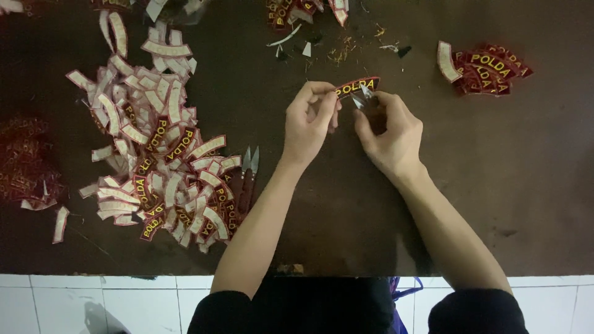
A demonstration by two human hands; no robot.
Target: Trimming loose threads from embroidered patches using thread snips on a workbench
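The dark brown surface [495, 185] fills almost the whole view, and below its near edge there is a strip of white tiled floor [93, 303]; on the left part of the surface lies a big loose heap of curved patches [154, 142], many of them turned with the pale back side up, some showing a red face with yellow letters; a smaller stack of the same red patches [486, 68] lies at the far right, well apart from the hands; a second pair of thread snips [249, 176] lies just beside the right edge of the big heap, with the blades pointing away from the person; the left hand [309, 124] is closed in a pinch on the left end of one curved patch [357, 85], which it holds a little above the surface; the right hand [390, 133] is closed around small snips [364, 99], and their metal tips touch the lower edge of this patch; small thread scraps [343, 52] lie on the surface beyond the hands
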